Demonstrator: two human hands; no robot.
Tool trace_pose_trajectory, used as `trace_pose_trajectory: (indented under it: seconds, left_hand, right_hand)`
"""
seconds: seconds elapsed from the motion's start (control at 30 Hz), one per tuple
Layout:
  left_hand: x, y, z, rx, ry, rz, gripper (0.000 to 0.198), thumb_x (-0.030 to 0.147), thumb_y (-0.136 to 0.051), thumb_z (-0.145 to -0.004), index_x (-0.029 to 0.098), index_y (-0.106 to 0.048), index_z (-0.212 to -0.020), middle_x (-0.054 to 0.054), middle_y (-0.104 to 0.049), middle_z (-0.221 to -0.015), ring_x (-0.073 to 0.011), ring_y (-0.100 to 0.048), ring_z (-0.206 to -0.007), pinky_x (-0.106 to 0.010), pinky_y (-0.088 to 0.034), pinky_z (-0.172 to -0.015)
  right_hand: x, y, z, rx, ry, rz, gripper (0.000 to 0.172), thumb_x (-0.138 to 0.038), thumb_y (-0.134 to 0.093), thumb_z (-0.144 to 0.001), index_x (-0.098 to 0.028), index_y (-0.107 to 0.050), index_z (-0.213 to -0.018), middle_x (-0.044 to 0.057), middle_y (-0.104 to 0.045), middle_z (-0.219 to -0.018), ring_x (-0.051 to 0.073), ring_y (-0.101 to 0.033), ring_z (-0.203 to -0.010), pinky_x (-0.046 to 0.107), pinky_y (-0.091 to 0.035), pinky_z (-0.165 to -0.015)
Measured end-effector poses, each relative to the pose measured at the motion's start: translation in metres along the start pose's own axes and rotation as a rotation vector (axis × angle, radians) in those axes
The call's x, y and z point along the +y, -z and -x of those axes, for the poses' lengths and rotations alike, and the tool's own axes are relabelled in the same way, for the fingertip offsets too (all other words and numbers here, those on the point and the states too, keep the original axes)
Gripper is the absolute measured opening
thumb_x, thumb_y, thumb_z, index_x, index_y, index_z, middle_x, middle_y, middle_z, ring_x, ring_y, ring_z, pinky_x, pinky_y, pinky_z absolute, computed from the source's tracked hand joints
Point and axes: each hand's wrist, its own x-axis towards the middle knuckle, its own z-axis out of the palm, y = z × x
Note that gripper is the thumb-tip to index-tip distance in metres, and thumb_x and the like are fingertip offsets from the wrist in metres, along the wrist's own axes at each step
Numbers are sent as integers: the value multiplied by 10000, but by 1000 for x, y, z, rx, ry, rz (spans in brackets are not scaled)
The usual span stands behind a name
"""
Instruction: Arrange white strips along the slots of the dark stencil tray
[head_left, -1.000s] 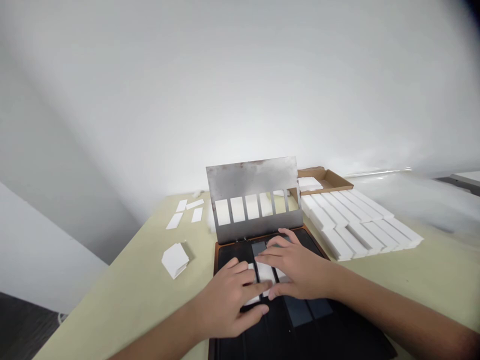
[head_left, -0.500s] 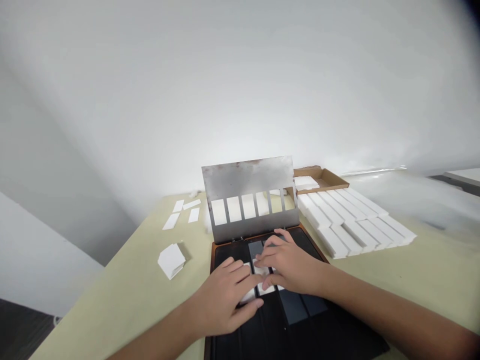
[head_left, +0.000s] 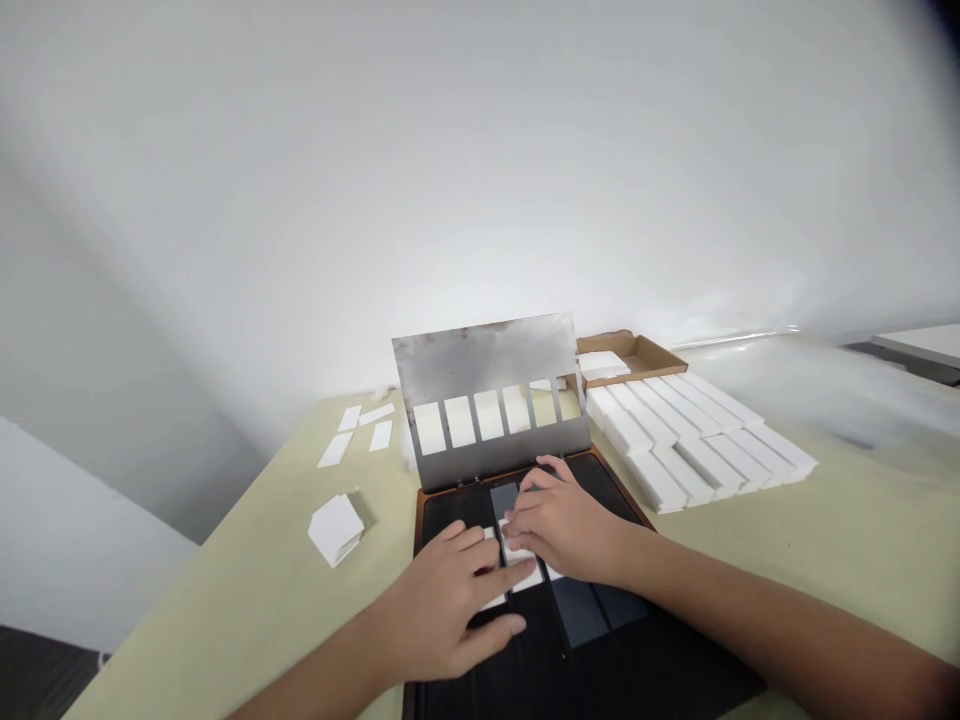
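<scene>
A black tray with a brown rim [head_left: 450, 505] lies in front of me, its slotted metal lid [head_left: 487, 360] standing upright at the back. My left hand [head_left: 442, 605] lies flat on the tray, fingers stretched over a white strip [head_left: 491, 600]. My right hand [head_left: 562, 525] rests beside it with its fingers pressing on another white strip [head_left: 521, 555] set in the tray's grooves. Dark grey strips [head_left: 581, 610] lie in the grooves to the right of the white ones.
Rows of long white blocks [head_left: 690, 435] lie on the pale green table [head_left: 825, 540] at the right, behind them an open cardboard box [head_left: 645, 355]. A small stack of white cards [head_left: 335, 527] and loose white strips [head_left: 358, 430] lie at the left.
Both hands stay on the white strips with only slight finger shifts. The view has drifted a little, so everything sits slightly further left and up.
</scene>
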Motion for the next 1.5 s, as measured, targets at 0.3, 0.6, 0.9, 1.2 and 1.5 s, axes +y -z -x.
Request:
trace_pose_trajectory:
  seconds: [0.3, 0.6, 0.9, 1.2, 1.5]
  left_hand:
    - [-2, -8, 0, 91, 115, -34, 234, 286, -573, -1031, 215, -687, -1222, -55, -651, -886, -220, -579, -775, -364, -368, -698]
    - [2, 4, 1, 7, -142, 38, 252, 242, -567, -1065, 246, -627, -1309, -45, -750, -1186, -232, -638, -1003, -399, -408, -893]
    - [2, 2, -3, 50, -34, 15, 364, 272, -611, -1051, 211, -598, -1409, -37, -761, -1256, -264, -590, -1002, -431, -373, -862]
    - [1, -2, 1, 127, 3, -14, 236, 287, -636, -1016, 167, -681, -1214, -108, -700, -1061, -287, -562, -938, -418, -354, -795]
    - [2, 0, 0, 62, -185, 25, 298, 293, -617, -1047, 189, -634, -1325, -41, -749, -1243, -240, -609, -1009, -406, -386, -861]
  right_hand:
    - [4, 13, 5, -58, 62, -47, 449, -626, -766, -907, -279, -785, -1191, 60, -799, -1150, 272, -589, -1170, 597, -132, -1236]
    - [6, -10, -4, 25, 5, -7, 195, -314, -658, -1048, -296, -819, -939, -5, -811, -955, 228, -577, -1076, 545, -146, -1213]
    - [3, 0, 2, 50, 27, -15, 254, -282, -525, -1099, -245, -776, -1119, 28, -805, -1001, 229, -573, -1112, 543, -139, -1221]
    - [6, 19, 7, -77, 114, -25, 546, -685, -767, -875, -250, -774, -1204, 59, -736, -1218, 277, -547, -1185, 511, -240, -1153]
    - [10, -7, -3, 17, 45, 20, 191, -371, -672, -1048, -279, -808, -951, 0, -749, -906, 220, -557, -1041, 470, -265, -1083]
